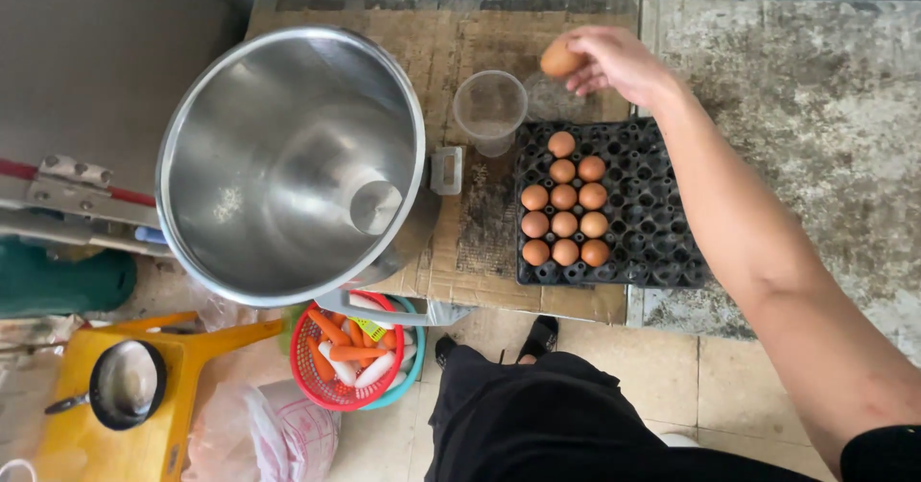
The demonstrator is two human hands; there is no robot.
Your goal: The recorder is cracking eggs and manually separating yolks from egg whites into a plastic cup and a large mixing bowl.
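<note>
My right hand [619,63] reaches far over the cardboard-covered table and grips a brown egg [559,60] in its fingertips. The egg hovers above a small clear container [554,100], just beyond the black egg tray [662,223]. Several brown eggs [564,211] sit in the tray's left columns; its other cups are bare. A clear plastic cup [489,108] stands upright left of the tray. My left hand is out of view.
A large steel mixing bowl [288,165] with a centre post fills the left of the table. Below it are a red basket [345,355] of sausages and a yellow stool [125,415] bearing a small pan. Worn concrete lies right.
</note>
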